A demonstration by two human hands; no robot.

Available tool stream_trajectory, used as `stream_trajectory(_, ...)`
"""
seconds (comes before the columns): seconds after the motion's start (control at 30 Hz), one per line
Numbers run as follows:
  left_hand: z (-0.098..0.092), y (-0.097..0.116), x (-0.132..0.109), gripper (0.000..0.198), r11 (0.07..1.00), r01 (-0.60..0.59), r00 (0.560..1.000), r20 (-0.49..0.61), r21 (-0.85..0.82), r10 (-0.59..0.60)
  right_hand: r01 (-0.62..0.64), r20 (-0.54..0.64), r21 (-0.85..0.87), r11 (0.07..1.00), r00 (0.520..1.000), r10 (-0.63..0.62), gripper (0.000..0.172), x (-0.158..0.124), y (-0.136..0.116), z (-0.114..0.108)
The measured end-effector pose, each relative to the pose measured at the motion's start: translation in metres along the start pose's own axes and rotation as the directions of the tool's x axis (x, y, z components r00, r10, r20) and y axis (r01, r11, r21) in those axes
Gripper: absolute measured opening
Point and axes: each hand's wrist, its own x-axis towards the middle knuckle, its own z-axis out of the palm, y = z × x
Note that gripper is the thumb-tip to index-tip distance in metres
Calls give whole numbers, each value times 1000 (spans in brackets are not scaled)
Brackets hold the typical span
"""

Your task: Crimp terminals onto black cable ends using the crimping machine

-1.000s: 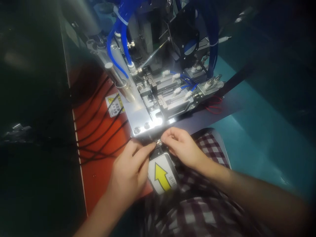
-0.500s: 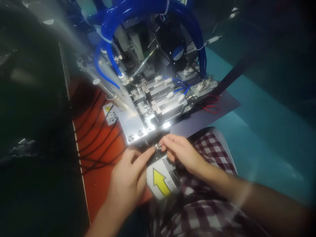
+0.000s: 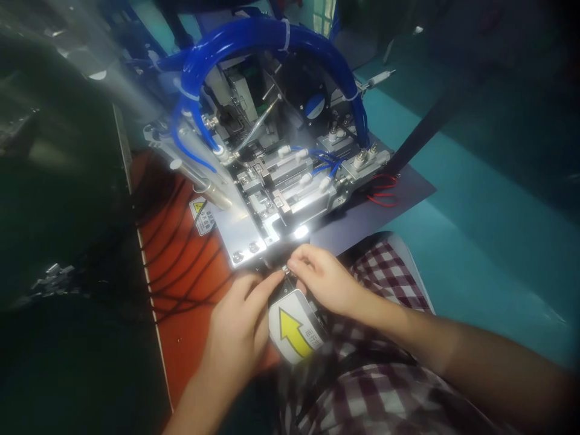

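My left hand [image 3: 240, 320] and my right hand [image 3: 324, 279] meet just in front of the machine's near edge. Between their fingertips is a small shiny metal part [image 3: 287, 270], too small to name its kind. The left thumb presses against it from the left, while the other left fingers curl out of sight below. On the other side, my right thumb and forefinger are pinched together at the part. Right below it lies a white plate with a yellow arrow [image 3: 293, 335]. A silver metal block [image 3: 238, 238] with bolts stands behind the left hand.
Behind the hands is a machine with metal cylinders [image 3: 312, 196] and a thick arch of blue tubing [image 3: 254, 33]. Black cables [image 3: 181, 260] cross the orange-red board [image 3: 181, 362] on the left. A warning label [image 3: 202, 216] and a red wire [image 3: 384, 196] also show. Metal pieces [image 3: 57, 281] lie far left.
The view has shifted slightly, so the machine sits a little lower and further left. My right fingers have closed in tighter and moved slightly left over the small part. The left hand stays nearly still.
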Motion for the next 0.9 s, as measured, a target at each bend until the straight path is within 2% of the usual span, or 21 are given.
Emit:
stream_trajectory(0.13,3,-5,-3,27,997,-6,997,-73,-81,0,-4,15,13,1000,1000,4,19,1,2,-1)
stream_trajectory(0.37,3,-6,-2,29,997,-38,998,-62,-70,33,-39,23,14,999,999,39,18,2,0,-3)
stream_trajectory(0.53,2,-3,-3,29,1000,0,1000,-12,4,0,-239,143,208,949,967,212,24,7,-3,-5)
stream_trajectory(0.6,1,-2,-3,31,1000,2,1000,-2,29,-2,-266,167,279,923,960,226,25,9,-3,-8)
stream_trajectory(0.73,0,-2,-4,32,999,1,1000,-8,37,0,-224,95,394,891,975,203,20,7,0,-10)
stream_trajectory(0.9,0,-2,-4,32,1000,13,1000,5,17,-13,-133,70,415,900,991,114,15,-1,2,-5)
